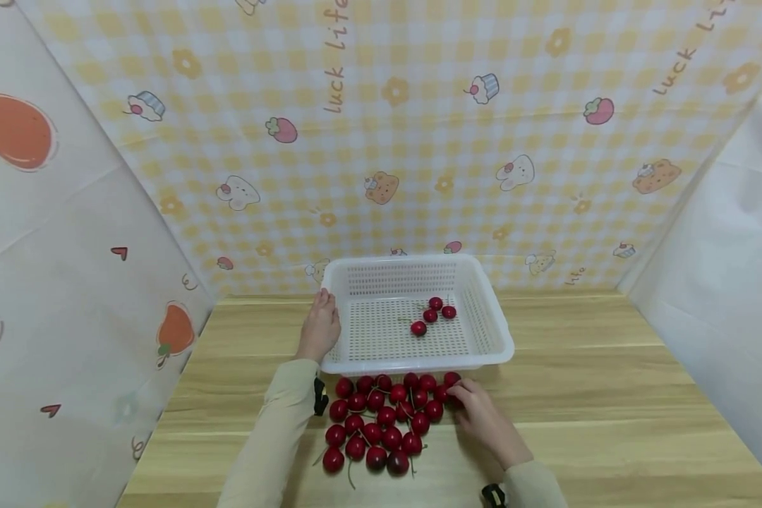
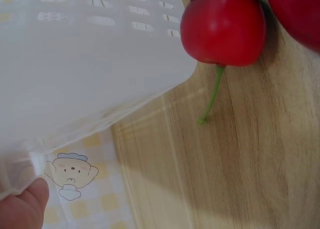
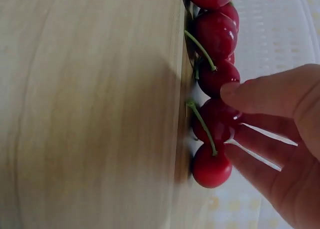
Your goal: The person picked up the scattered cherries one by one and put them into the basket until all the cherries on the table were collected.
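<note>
A white plastic basket (image 1: 406, 363) with a slotted floor stands near the back wall, with several red cherries (image 1: 418, 328) inside. My left hand (image 1: 320, 326) grips its left rim; in the left wrist view, the thumb (image 2: 36, 199) is against the rim's edge. In front of the basket lies a bunch of dark red cherries (image 1: 386, 416) with green stems. My right hand (image 1: 485, 420) is at the right end of this bunch. In the right wrist view, its thumb (image 3: 265, 93) and fingers pinch a dark cherry (image 3: 212, 120), with a brighter cherry (image 3: 212, 166) beside it.
The wooden table (image 1: 584, 395) extends to both sides of the basket. Behind it hangs a yellow checked cloth (image 1: 419, 141) with cartoon prints, and white sheets (image 1: 89, 233) close off the sides. The basket's front wall stands close to the back row of cherries.
</note>
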The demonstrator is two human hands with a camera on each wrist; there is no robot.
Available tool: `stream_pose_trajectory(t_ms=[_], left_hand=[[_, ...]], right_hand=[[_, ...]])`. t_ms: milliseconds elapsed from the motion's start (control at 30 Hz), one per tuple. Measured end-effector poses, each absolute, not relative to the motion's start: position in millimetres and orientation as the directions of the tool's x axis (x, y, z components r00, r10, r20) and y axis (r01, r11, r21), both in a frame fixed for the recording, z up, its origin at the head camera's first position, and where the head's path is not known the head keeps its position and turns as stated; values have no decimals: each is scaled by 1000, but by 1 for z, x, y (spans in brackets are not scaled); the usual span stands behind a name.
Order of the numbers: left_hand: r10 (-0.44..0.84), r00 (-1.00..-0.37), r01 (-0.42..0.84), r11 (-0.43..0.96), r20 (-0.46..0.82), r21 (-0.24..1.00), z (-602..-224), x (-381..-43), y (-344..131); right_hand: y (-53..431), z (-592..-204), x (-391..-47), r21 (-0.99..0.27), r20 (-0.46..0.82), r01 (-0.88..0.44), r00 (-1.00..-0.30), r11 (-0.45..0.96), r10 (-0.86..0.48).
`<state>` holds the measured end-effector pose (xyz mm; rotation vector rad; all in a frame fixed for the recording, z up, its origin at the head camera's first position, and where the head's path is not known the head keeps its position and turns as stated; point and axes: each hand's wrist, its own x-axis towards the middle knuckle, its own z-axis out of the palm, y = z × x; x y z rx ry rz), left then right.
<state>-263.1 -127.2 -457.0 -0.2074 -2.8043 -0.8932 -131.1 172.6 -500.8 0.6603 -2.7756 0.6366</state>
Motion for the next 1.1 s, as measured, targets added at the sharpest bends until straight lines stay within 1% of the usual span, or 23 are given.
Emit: stream_pose_trajectory(t_ms=[300, 533, 633, 767, 833, 933, 1000, 1100], left_hand=[[78, -968, 203, 807, 240, 554, -456, -262, -127], [76, -969, 199, 809, 237, 553, -457, -262, -126], [73, -968, 197, 811, 238, 551, -457, -262, -126], [80, -963, 211, 814, 256, 542, -457, -262, -126], [82, -961, 216, 814, 263, 539, -457, -262, -126], [83, -959, 223, 812, 271, 540, -457, -262, -126], [85, -957, 229, 810, 277, 540, -457, -262, -126], [87, -956, 230, 811, 278, 538, -457, -262, -126]], right_hand=[[169, -508, -137, -370, 367, -461, -870, 807, -329], [168, -510, -138, -379, 349, -418, -891, 825, -291], [169, -509, -137, -368, 401, -459, -863, 809, -307], [171, -506, -136, -319, 525, -564, -774, 762, -354], [172, -501, -134, -310, 550, -587, -752, 747, -363], [175, -489, -131, -354, 537, -595, -761, 721, -364], [177, -480, -127, -390, 503, -583, -783, 713, -365], [181, -464, -125, -413, 502, -610, -772, 676, -390]])
